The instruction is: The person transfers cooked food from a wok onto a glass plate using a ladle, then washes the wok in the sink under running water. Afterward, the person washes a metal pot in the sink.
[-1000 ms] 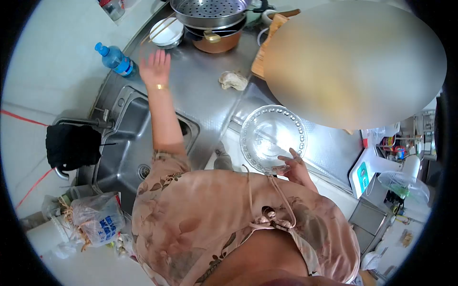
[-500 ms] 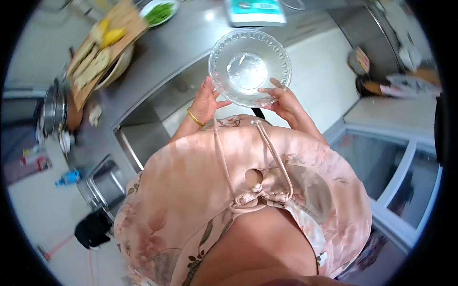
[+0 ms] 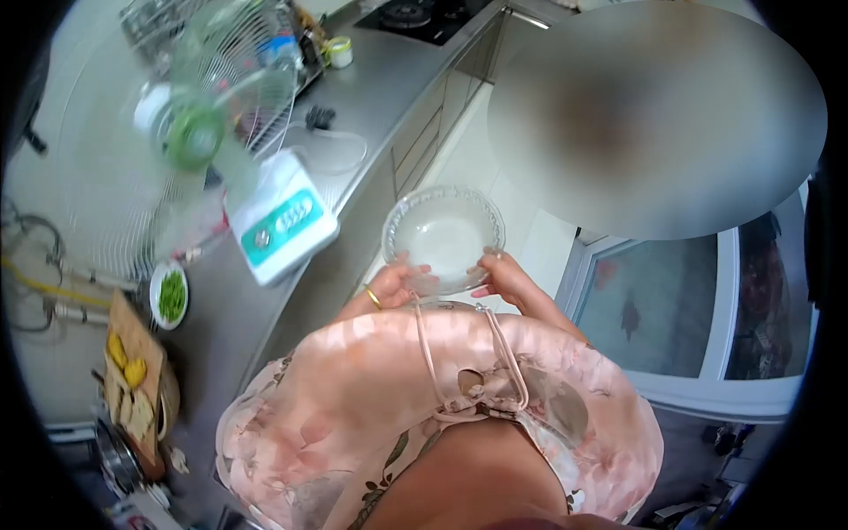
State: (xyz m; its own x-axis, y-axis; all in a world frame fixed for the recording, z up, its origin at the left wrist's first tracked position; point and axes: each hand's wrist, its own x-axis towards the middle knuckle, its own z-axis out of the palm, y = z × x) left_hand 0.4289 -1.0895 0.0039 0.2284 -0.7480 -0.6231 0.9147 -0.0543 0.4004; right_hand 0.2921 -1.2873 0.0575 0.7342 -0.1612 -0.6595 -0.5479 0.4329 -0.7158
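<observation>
A clear glass bowl (image 3: pixel 444 237) with a patterned rim is held in front of my body, above the light floor. On the bowl's near left side, my left hand (image 3: pixel 397 281), with a gold bracelet at the wrist, grips the rim. My right hand (image 3: pixel 503 272) holds the near right side, its fingers curled round the edge. The bowl looks empty.
To the left, a metal counter (image 3: pixel 216 327) bears a fan (image 3: pixel 196 132), a white and teal scale (image 3: pixel 284 221), a plate of chopped greens (image 3: pixel 170 296) and a wooden board (image 3: pixel 146 353) with yellow pieces. A stove (image 3: pixel 415 16) lies beyond; a glass-panelled door (image 3: pixel 654 305) stands right.
The view has swung right, away from the sink. My left hand has come from beside the blue bottle to the bowl and taken hold of it. Both hands now carry the bowl away from the counter.
</observation>
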